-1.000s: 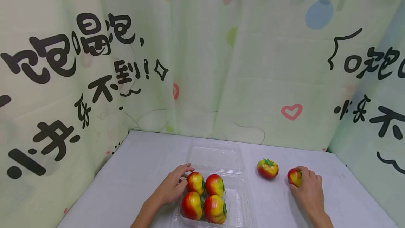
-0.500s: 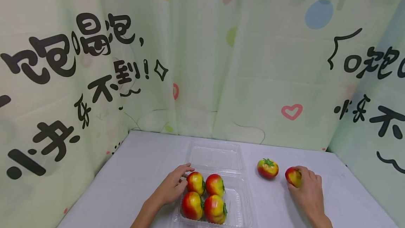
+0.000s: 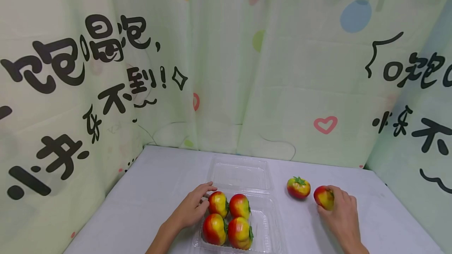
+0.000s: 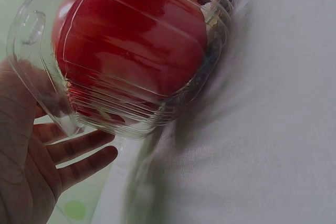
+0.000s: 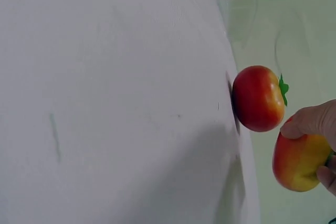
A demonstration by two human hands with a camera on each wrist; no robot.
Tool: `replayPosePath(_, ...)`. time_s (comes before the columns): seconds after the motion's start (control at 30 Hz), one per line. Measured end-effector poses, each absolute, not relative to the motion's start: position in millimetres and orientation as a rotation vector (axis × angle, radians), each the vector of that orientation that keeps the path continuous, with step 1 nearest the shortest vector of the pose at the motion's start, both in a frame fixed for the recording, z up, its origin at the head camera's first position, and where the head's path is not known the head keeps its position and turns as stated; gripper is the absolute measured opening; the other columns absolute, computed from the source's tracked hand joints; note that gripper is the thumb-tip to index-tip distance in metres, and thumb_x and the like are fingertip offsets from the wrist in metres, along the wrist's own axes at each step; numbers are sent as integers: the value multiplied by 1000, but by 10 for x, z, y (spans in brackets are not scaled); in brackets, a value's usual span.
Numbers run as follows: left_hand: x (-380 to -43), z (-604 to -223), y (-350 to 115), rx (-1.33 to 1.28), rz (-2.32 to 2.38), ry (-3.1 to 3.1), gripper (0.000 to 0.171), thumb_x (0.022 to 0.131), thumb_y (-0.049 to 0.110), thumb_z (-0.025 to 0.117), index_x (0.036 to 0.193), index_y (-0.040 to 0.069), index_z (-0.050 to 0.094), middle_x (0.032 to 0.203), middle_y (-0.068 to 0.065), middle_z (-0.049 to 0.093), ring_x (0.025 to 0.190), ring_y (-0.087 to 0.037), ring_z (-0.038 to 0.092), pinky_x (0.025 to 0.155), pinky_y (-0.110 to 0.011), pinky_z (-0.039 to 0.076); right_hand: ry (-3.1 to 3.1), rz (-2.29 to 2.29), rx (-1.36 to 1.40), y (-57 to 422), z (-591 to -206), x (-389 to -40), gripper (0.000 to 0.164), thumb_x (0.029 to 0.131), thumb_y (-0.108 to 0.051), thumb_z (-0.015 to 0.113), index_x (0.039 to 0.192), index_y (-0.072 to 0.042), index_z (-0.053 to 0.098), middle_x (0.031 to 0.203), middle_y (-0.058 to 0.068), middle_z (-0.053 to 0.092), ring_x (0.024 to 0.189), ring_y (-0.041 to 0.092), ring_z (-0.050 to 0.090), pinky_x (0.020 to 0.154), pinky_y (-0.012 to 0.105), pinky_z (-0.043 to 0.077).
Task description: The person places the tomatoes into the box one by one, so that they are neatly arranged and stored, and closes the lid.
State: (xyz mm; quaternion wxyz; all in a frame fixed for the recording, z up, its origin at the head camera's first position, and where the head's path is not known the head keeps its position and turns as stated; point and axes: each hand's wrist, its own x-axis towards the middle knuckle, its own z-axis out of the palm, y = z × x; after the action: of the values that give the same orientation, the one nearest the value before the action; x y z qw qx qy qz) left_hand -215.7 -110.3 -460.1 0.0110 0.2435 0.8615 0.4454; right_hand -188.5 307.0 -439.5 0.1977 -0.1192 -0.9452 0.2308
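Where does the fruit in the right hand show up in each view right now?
Head: the held fruit is at lower right, gripped by the right hand, just right of a loose fruit.
Left wrist: not in it.
Right wrist: near the right edge, below the middle, partly covered.
Shared landmark: the white tabletop, visible in all three.

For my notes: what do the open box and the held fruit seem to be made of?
Box: likely thin, glossy clear plastic; see-through, ribbed walls catch highlights. Held fruit: perhaps painted plastic or foam, by its smooth, even sheen; real skin is possible.
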Motion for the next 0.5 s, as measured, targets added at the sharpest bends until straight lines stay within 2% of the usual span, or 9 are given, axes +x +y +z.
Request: replayPosePath(0.5,-2156,-4601,-1103,762,1397,2680,45,97,11,48,141,4,55,155,-19,46,121,-31,61,102,-51,53,-2608,657,-277,2888,-4302,-1795,63,75,7,83,130,9,51,131,35,50,120,50,37,102,67,44)
